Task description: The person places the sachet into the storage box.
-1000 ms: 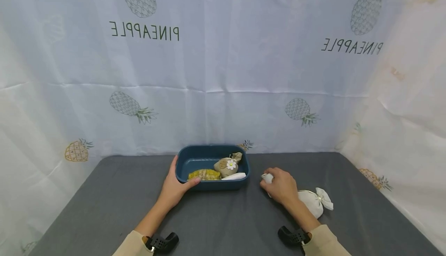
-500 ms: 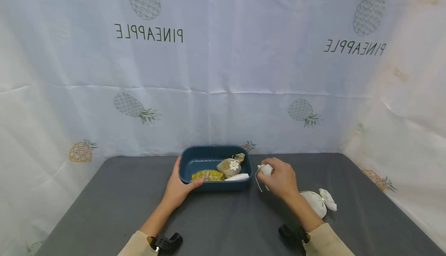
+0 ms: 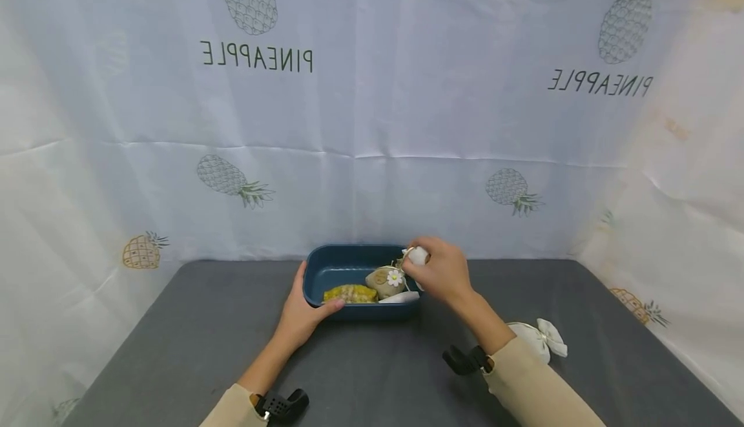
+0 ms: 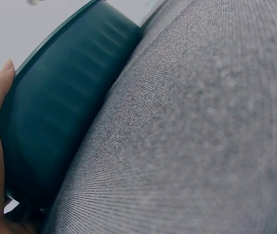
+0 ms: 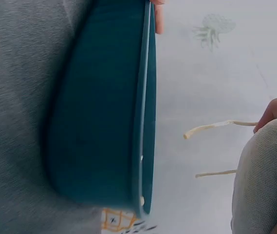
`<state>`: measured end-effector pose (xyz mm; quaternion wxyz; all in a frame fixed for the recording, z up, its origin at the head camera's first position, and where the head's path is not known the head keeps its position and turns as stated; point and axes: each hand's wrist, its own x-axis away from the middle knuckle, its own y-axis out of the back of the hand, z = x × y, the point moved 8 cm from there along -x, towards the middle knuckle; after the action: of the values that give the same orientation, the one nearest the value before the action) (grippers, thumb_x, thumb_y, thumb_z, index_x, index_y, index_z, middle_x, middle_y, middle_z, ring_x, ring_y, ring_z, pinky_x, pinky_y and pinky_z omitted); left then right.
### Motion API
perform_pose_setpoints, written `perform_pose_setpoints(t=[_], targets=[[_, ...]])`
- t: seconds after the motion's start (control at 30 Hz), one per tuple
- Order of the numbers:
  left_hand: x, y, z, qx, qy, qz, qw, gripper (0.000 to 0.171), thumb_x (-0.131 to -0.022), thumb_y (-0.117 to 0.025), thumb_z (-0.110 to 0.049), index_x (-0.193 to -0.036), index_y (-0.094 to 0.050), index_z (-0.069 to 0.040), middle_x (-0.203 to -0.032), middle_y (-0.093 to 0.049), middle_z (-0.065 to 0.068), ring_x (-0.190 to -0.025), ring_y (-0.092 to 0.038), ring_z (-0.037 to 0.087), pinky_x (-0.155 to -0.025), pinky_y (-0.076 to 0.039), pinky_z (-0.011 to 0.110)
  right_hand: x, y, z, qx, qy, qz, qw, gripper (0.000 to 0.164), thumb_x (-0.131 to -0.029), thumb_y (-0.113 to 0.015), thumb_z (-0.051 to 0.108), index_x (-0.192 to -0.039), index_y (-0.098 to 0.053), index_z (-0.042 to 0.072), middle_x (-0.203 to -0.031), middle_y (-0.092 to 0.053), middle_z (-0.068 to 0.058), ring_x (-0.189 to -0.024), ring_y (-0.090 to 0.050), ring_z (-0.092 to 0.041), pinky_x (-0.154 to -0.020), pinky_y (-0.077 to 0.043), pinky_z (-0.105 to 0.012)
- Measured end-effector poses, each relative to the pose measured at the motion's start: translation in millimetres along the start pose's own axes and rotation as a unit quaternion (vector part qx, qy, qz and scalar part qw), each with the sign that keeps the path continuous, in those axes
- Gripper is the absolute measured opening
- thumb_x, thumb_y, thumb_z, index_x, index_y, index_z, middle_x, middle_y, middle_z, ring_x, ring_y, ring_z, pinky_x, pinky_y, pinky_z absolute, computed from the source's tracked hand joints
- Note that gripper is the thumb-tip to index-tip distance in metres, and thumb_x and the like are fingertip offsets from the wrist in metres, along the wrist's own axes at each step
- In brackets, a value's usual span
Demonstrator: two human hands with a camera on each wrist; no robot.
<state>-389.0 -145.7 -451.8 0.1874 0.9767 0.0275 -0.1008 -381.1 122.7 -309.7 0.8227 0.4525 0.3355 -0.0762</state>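
A dark blue rectangular bin (image 3: 360,312) stands near the far edge of the table. My left hand (image 3: 299,316) grips its left front corner, thumb over the front rim and fingers along the side. Above the bin's right end, my right hand (image 3: 446,273) holds a small white cloth drawstring pouch (image 5: 264,175), its cord ends dangling free. Inside the bin lie a yellow packet (image 3: 351,294), a beige pouch (image 3: 382,281) with a white flower, and a white item (image 3: 401,297) at the front right, partly hidden by the rim.
Another white drawstring pouch (image 3: 531,340) lies on the grey table (image 3: 372,375), right of the bin and beside my right forearm. Behind the table hangs a white curtain (image 3: 372,104) with pineapple prints.
My right hand has carried the white pouch up and left, from the table beside the bin to above its right end. My left hand keeps its grip on the bin.
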Motion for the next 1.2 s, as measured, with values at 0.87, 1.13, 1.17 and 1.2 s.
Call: perform_pose_setpoints(t=[0.87,1.13,1.17,1.2], targets=[[-1.7,-0.2,1.6,0.010,0.008,-0.010,0.9999,0.117,-0.080,-0.085,-0.040,-0.164,-0.007,-0.018,-0.169,-0.019,0.019,-0.152,-0.027,0.044,-0.116,-0.029,0.068,-49,-123,31,-0.064,-0.052,0.112,0.990,0.022,-0.089,-0.070,0.026,-0.108,-0.075,0.016,-0.095,-0.073,-0.004,-0.061,-0.057,-0.009,-0.052,-0.047,-0.024],[-1.6,-0.1,-0.7,0.013,0.003,-0.012,0.9998,0.116,-0.080,-0.086,-0.037,-0.164,-0.008,-0.016,-0.168,-0.021,0.020,-0.151,-0.029,0.044,-0.116,-0.030,0.067,-43,-153,30,-0.044,-0.047,0.154,0.986,0.026,-0.094,-0.070,0.028,-0.114,-0.073,0.012,-0.106,-0.069,-0.011,-0.069,-0.059,-0.015,-0.055,-0.048,-0.027],[-1.7,0.1,-0.7,0.013,0.003,-0.012,0.9998,0.116,-0.080,-0.086,-0.036,-0.164,-0.009,-0.016,-0.168,-0.022,0.020,-0.151,-0.029,0.043,-0.117,-0.030,0.066,-42,-157,29,-0.033,-0.047,0.162,0.985,0.027,-0.094,-0.070,0.029,-0.115,-0.072,0.012,-0.107,-0.069,-0.011,-0.071,-0.060,-0.017,-0.057,-0.049,-0.028],[-1.6,0.3,-0.7,0.014,0.003,-0.012,0.9998,0.116,-0.080,-0.086,-0.036,-0.164,-0.009,-0.016,-0.168,-0.022,0.020,-0.151,-0.029,0.043,-0.117,-0.030,0.066,-41,-160,28,-0.020,-0.049,0.169,0.984,0.029,-0.094,-0.071,0.030,-0.116,-0.072,0.012,-0.108,-0.068,-0.011,-0.074,-0.061,-0.018,-0.059,-0.050,-0.030]])
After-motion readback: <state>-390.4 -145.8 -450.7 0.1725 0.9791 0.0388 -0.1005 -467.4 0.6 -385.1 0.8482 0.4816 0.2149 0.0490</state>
